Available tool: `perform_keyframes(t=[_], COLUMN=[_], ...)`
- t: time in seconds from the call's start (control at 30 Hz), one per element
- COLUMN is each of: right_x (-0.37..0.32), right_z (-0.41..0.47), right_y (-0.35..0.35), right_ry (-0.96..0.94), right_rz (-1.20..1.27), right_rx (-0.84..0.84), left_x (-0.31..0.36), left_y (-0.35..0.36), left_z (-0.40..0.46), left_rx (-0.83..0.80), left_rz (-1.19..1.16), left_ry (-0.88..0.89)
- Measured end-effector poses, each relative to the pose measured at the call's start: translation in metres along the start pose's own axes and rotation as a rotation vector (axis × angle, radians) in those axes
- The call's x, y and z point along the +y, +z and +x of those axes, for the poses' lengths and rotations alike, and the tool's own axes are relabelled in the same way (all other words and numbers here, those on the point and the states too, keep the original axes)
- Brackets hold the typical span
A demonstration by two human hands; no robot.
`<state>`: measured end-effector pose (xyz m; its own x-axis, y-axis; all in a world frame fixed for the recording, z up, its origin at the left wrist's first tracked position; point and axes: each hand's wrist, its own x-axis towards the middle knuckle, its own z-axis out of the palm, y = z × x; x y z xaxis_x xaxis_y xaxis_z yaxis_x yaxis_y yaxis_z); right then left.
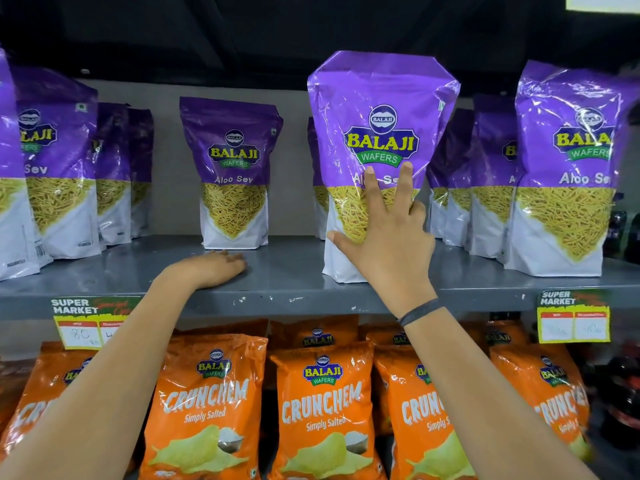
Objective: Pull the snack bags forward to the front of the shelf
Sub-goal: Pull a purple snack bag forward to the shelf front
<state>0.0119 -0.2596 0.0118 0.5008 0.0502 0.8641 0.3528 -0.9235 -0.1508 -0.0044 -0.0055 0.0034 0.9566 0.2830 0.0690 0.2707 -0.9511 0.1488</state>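
Purple Balaji Aloo Sev bags stand along the grey upper shelf [284, 275]. My right hand [384, 233] spreads over the front of one bag [381, 109] near the shelf's front edge, with the thumb at its left side and the outer fingers curled round its right side. My left hand [211, 268] lies palm down on the bare shelf, holding nothing. Just behind its fingertips, another Aloo Sev bag [233, 168] stands alone further back. More purple bags stand at the far left [59, 161] and far right [568, 168], with others behind them.
The lower shelf carries a row of orange Crunchem chip bags [322, 410]. Price tags [573, 317] hang from the grey shelf's front lip at left and right. Dark bottles [620, 410] stand at the right edge. The wall behind the shelf is grey.
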Motion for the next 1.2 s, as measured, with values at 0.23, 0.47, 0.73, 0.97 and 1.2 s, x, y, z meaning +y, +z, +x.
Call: perform_keyframes(t=[0.23,0.47,0.73,0.97,1.2], right_x=[0.005,0.006,0.005,0.005,0.008], right_z=[-0.026,-0.031,-0.030,-0.031,-0.033], right_y=[0.022,0.033,0.032,0.034,0.034], right_ry=[0.055,0.068,0.087,0.072,0.045], right_rz=[0.207,0.266,0.257,0.236,0.249], right_rx=[0.107,0.188,0.232,0.237,0.243], left_x=[-0.002,-0.002,0.000,0.002,-0.001], left_y=[0.002,0.001,0.000,0.000,0.001], left_z=[0.005,0.003,0.000,-0.001,0.001], left_rx=[0.008,0.009,0.020,0.027,0.048], left_rz=[-0.001,-0.021,-0.043,-0.040,-0.055], left_ry=[0.013,0.018,0.020,0.024,0.039])
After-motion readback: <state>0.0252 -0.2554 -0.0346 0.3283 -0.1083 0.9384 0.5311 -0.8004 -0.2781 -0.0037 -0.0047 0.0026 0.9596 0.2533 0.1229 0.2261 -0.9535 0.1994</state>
